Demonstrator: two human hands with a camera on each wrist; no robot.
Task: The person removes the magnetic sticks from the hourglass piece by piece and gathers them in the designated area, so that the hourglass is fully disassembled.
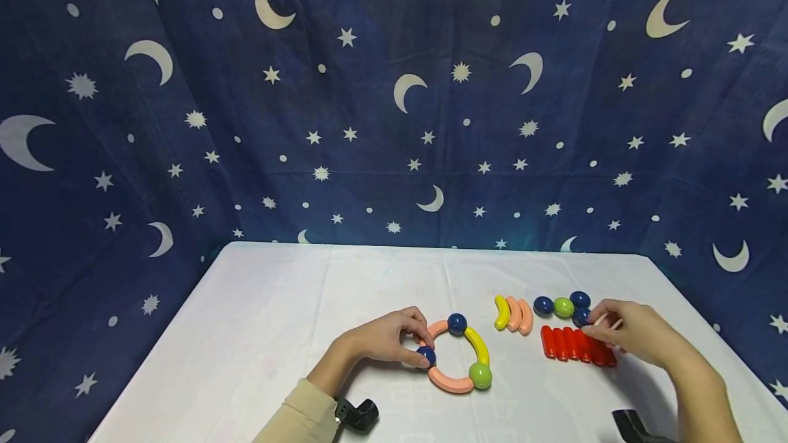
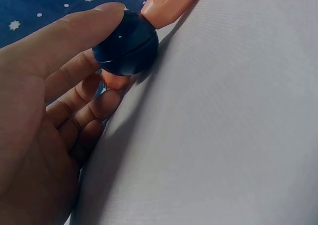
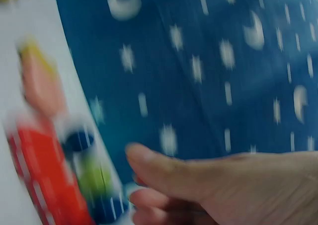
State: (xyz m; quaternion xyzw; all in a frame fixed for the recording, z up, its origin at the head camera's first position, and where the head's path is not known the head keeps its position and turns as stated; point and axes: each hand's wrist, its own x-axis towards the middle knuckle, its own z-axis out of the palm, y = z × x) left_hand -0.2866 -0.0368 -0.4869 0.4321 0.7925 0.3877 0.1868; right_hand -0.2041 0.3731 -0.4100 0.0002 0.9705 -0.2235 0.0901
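Note:
My left hand (image 1: 394, 340) pinches a dark blue ball (image 2: 126, 43) between thumb and fingers. That ball is part of a ring on the white table. Round the ring run a pink curved rod (image 1: 451, 382), a green ball (image 1: 480, 375), a yellow curved rod (image 1: 477, 345), a second blue ball (image 1: 457, 323) and another pink rod, partly behind my fingers. Over the right side, my right hand (image 1: 634, 330) hovers with loosely bent fingers, overlapping the red rods (image 1: 569, 344) and close beside a blue ball (image 1: 581, 317). No piece shows in its grasp; the right wrist view is blurred.
Behind the red rods sit a green ball (image 1: 563, 307) and more blue balls (image 1: 544, 305). Left of them lie a yellow curved rod (image 1: 501, 313) and two pink curved rods (image 1: 519, 316). A dark blue cloth (image 1: 369, 101) with moons and stars hangs behind the table (image 1: 246, 333).

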